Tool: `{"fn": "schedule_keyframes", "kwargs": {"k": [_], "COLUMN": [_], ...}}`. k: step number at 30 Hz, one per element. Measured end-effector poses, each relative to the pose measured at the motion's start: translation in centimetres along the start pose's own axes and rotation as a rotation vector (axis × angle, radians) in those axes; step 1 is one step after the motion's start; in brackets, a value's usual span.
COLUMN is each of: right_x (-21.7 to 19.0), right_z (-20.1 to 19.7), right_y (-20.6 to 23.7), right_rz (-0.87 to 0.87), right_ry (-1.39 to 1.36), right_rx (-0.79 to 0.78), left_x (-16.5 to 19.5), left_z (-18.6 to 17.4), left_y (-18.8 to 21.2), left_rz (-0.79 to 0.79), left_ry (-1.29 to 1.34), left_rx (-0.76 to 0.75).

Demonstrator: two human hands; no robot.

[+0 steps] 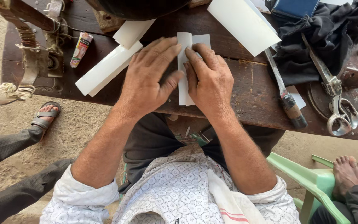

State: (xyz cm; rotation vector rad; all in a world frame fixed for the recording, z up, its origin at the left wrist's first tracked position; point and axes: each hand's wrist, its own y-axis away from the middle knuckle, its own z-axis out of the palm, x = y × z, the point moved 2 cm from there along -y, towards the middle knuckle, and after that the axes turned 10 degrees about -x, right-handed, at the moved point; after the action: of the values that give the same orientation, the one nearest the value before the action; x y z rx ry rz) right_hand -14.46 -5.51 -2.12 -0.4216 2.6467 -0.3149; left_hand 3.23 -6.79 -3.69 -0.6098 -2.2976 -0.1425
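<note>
Both hands are pressing a white folded strip flat on the wooden table; its long axis is running twelve to six. Left hand fingers are lying together, right hand fingertips are pinning its upper end.
</note>
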Motion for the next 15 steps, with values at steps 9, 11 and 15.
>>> {"fn": "schedule_keyframes", "kwargs": {"k": [9,11,15], "right_x": [0.9,1.1,1.0], "right_z": [0.2,0.2,0.2], "right_y": [-1.0,-1.4,-1.8], "right_rz": [-0.051,-0.062,-0.086], "right_ry": [0.149,0.195,0.237], "right_rx": [-0.118,-0.159,-0.159], "left_x": [-0.1,-0.3,-0.4], "left_z": [0.9,0.9,0.9], "left_y": [-1.1,-1.0,-1.1], "left_rz": [0.097,0.085,0.068], "left_ry": [-0.234,-0.205,-0.203], "left_rx": [-0.038,-0.049,-0.039]}}
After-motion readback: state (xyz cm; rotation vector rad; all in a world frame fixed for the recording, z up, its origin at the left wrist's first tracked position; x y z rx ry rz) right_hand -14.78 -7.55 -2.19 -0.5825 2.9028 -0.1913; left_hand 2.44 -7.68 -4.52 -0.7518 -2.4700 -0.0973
